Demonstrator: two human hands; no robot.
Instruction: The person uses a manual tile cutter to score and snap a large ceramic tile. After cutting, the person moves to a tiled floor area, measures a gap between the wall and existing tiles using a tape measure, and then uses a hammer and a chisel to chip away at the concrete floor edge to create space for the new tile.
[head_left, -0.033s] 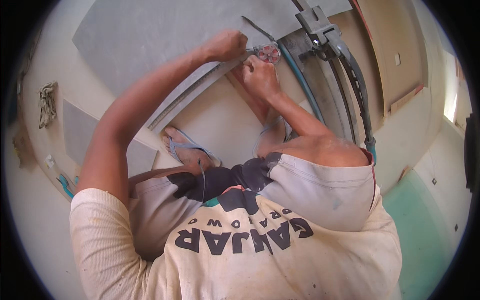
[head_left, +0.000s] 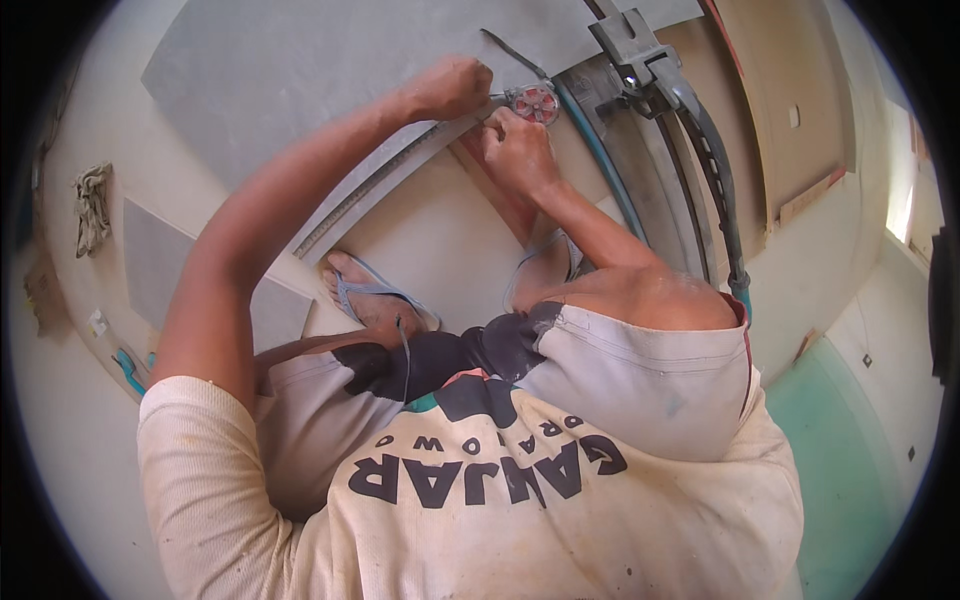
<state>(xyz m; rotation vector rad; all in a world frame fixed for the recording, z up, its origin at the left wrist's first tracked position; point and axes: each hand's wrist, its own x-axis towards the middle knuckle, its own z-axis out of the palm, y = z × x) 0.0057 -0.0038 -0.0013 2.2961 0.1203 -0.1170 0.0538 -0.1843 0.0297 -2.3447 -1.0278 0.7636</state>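
Note:
My left hand point(head_left: 452, 88) is closed above the right end of a metal bar with a scale point(head_left: 365, 185); what it grips is hidden. My right hand point(head_left: 520, 150) has curled fingers at the bar's edge, just below a round red-and-silver fitting point(head_left: 536, 104); their contents cannot be made out. The bar lies diagonally along a large grey sheet point(head_left: 250, 80). Below it is a reddish strip point(head_left: 478, 170). Right of my hands, a grey metal rail device with a carriage point(head_left: 640, 65) runs beside a teal bar point(head_left: 620, 190).
My sandalled feet point(head_left: 375, 300) are on the pale floor below the bar. A smaller grey sheet point(head_left: 165, 265) and a crumpled cloth point(head_left: 92, 210) lie left. Brown boards point(head_left: 790, 70) lie right; a translucent green sheet point(head_left: 830, 450) is at lower right.
Both hands and the bar appear shifted very slightly up and left. The hands' grip looks the same.

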